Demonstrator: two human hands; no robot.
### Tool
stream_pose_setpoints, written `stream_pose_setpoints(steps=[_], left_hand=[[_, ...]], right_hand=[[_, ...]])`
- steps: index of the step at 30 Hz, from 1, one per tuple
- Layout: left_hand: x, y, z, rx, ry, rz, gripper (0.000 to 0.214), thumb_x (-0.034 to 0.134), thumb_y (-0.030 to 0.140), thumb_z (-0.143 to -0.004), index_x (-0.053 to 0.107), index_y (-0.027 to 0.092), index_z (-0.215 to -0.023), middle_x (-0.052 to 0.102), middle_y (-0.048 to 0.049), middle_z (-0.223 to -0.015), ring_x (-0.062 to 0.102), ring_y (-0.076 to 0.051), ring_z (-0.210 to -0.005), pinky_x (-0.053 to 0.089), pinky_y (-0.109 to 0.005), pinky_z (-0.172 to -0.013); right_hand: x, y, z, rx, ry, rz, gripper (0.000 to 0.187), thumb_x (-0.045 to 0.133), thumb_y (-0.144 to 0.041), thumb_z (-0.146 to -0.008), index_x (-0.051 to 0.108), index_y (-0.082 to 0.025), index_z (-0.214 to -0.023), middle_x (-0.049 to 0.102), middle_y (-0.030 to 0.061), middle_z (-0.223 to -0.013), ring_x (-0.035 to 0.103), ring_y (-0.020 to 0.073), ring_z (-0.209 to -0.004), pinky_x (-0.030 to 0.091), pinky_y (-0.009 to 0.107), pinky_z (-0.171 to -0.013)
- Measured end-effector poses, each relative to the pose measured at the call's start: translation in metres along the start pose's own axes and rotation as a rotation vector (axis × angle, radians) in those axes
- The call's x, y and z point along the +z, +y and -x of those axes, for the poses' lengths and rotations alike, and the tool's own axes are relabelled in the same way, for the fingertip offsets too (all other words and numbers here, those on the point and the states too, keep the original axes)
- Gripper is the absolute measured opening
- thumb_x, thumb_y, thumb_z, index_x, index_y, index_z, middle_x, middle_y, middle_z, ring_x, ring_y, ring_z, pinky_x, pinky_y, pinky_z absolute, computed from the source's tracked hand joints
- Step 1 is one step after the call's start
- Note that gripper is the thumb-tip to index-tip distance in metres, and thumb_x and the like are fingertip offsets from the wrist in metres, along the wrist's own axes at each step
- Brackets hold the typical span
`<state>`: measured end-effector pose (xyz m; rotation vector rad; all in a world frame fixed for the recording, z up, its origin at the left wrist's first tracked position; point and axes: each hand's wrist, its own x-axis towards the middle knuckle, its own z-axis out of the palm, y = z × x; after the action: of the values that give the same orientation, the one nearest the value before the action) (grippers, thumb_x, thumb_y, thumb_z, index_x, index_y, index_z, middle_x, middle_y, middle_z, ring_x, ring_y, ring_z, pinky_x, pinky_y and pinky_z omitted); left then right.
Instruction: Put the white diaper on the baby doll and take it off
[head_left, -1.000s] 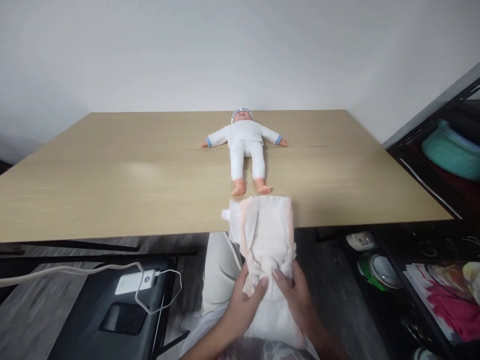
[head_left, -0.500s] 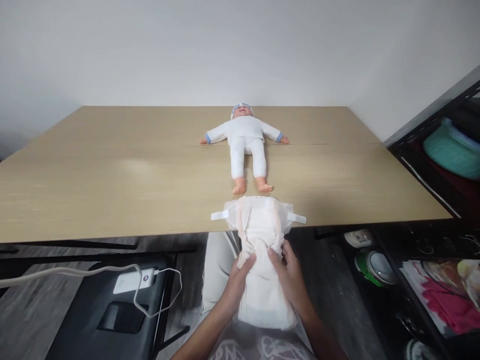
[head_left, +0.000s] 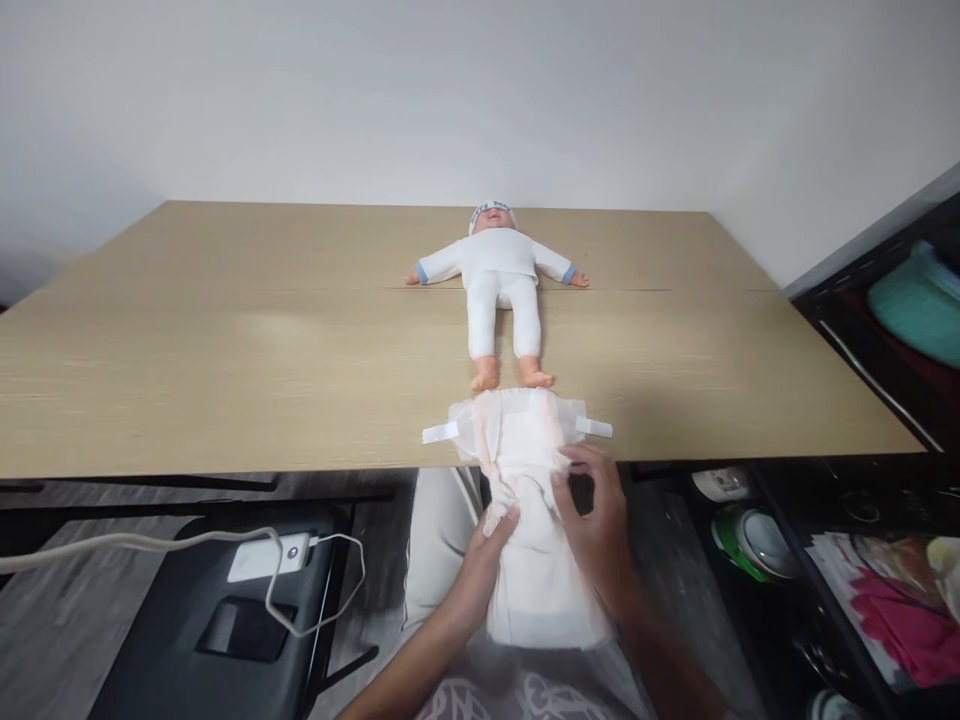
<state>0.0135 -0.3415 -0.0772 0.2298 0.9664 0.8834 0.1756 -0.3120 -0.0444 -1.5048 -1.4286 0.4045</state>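
Note:
A white diaper (head_left: 527, 440) lies unfolded, its far end with two spread side tabs on the table's front edge and its near end over my lap. My left hand (head_left: 486, 550) grips its left edge near the middle, thumb on top and the other fingers hidden beneath. Higher up on the opposite side, my right hand (head_left: 598, 505) pinches the ruffled right edge between thumb and fingers. Just beyond the diaper, a baby doll (head_left: 501, 290) in white clothes and a printed cap lies on its back, arms stretched out, feet towards me.
The wooden table (head_left: 225, 370) reaches back to a white wall. Below it on the left, a black seat (head_left: 172, 640) carries a white power bank (head_left: 266, 558) with a cable and a dark phone (head_left: 247, 628). A black shelf with jars (head_left: 765, 540) and pink cloth (head_left: 900, 620) stands at right.
My right hand has slid forward along the diaper's right edge, its fingers now pinching higher up. My left hand keeps its hold. The view has shifted slightly.

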Motion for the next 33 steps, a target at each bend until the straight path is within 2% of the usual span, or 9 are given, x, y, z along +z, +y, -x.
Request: stream_pose_setpoints(steps=[3,7,12,15,19,22,24,28,33], left_hand=[[-0.003,-0.004,-0.002,0.022,-0.027,-0.009,0.070,0.090,0.053,-0.090,0.071,0.020,-0.148,0.074,-0.0157,-0.149,0.066,-0.038,-0.146,0.043,-0.053,-0.132],[-0.009,-0.007,-0.001,0.069,-0.033,-0.116,0.068,0.088,0.058,-0.089,0.070,0.023,-0.145,0.069,-0.0134,-0.156,0.060,-0.035,-0.152,0.040,-0.049,-0.133],[-0.031,0.015,0.005,0.391,-0.012,-0.803,0.039,0.064,0.060,-0.107,0.073,0.023,-0.116,0.077,-0.0097,-0.118,0.068,-0.030,-0.116,0.052,-0.046,-0.109],[-0.046,0.046,0.001,0.756,0.126,-1.185,0.028,0.057,0.047,-0.112,0.072,0.024,-0.108,0.075,-0.0085,-0.108,0.065,-0.028,-0.105,0.050,-0.044,-0.099],[-0.048,0.108,-0.024,1.244,0.340,-1.354,0.014,0.059,0.034,-0.110,0.069,0.024,-0.110,0.076,-0.0090,-0.112,0.066,-0.029,-0.111,0.046,-0.048,-0.103],[-0.034,0.160,-0.059,1.381,0.443,-1.449,0.017,0.060,0.035,-0.110,0.067,0.023,-0.120,0.073,-0.0142,-0.124,0.065,-0.033,-0.124,0.044,-0.054,-0.112],[-0.021,0.190,-0.087,1.386,0.444,-1.590,0.035,0.063,0.034,-0.108,0.064,0.019,-0.139,0.064,-0.0219,-0.147,0.056,-0.038,-0.141,0.039,-0.059,-0.121],[0.009,0.228,-0.138,1.289,0.192,-1.946,0.071,0.061,0.016,-0.101,0.042,0.017,-0.170,0.029,-0.0255,-0.181,0.032,-0.048,-0.164,0.032,-0.066,-0.126],[0.046,0.252,-0.167,1.262,-0.557,-2.153,0.090,0.061,-0.002,-0.087,0.050,0.036,-0.168,0.031,-0.0084,-0.185,0.034,-0.039,-0.168,0.029,-0.056,-0.133]], right_hand=[[0.012,-0.003,-0.026,-0.240,-0.232,0.163,0.033,0.064,-0.031,-0.107,0.067,-0.026,-0.139,0.069,0.0124,-0.146,0.059,0.0317,-0.144,0.049,0.055,-0.124],[0.037,0.005,-0.052,-0.346,-0.480,0.338,0.053,0.062,-0.036,-0.109,0.058,-0.021,-0.159,0.049,0.0145,-0.173,0.039,0.0332,-0.164,0.035,0.057,-0.136],[0.056,0.014,-0.062,-0.344,-0.582,0.477,0.067,0.055,-0.029,-0.106,0.044,-0.024,-0.172,0.032,0.0105,-0.184,0.027,0.0291,-0.171,0.024,0.057,-0.140],[0.058,0.014,-0.061,-0.327,-0.580,0.522,0.072,0.055,-0.025,-0.103,0.042,-0.026,-0.174,0.028,0.0079,-0.185,0.026,0.0277,-0.172,0.021,0.054,-0.141],[0.059,0.014,-0.060,-0.320,-0.570,0.509,0.067,0.050,-0.027,-0.109,0.040,-0.029,-0.175,0.028,0.0061,-0.185,0.027,0.0274,-0.171,0.021,0.055,-0.141],[0.060,0.016,-0.061,-0.322,-0.553,0.472,0.062,0.051,-0.042,-0.113,0.043,-0.029,-0.173,0.031,0.0085,-0.184,0.031,0.0302,-0.170,0.023,0.058,-0.140],[0.061,0.017,-0.061,-0.323,-0.543,0.452,0.064,0.053,-0.052,-0.113,0.044,-0.030,-0.173,0.033,0.0099,-0.183,0.033,0.0321,-0.169,0.025,0.060,-0.138],[0.062,0.020,-0.060,-0.323,-0.530,0.446,0.066,0.056,-0.054,-0.112,0.043,-0.033,-0.173,0.035,0.0091,-0.183,0.035,0.0336,-0.167,0.026,0.061,-0.137],[0.065,0.021,-0.060,-0.321,-0.528,0.447,0.067,0.056,-0.056,-0.112,0.043,-0.033,-0.173,0.036,0.0097,-0.182,0.036,0.0333,-0.167,0.024,0.063,-0.138]])
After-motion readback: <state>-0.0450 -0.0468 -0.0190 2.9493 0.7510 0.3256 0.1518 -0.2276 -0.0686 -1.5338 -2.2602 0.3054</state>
